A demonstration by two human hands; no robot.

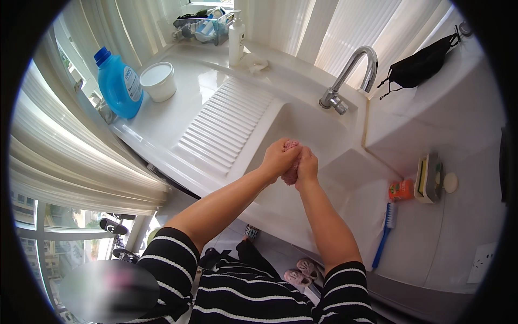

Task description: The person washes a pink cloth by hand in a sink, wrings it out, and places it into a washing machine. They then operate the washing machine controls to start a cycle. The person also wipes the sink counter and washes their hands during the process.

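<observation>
Both my hands are wrapped round a bunched pink cloth (291, 171) above the white sink basin (291, 121). My left hand (279, 157) grips it from the left, fingers closed. On its other side my right hand (307, 167) is closed on the same cloth, close against the left. Some of the cloth shows between the hands and hangs below them; the rest is hidden in my fingers. Beyond the hands, at the back right of the basin, stands a chrome faucet (353, 75). Left of the basin is a ribbed washboard (224, 124) moulded into the sink.
A blue detergent bottle (116, 83), a white tub (158, 82), a white pump bottle (236, 40) and a clear basket (208, 27) stand on the counter. To the right lie a blue brush (387, 232), an orange package (400, 190) and a sponge holder (428, 179). A black mask (421, 65) hangs above.
</observation>
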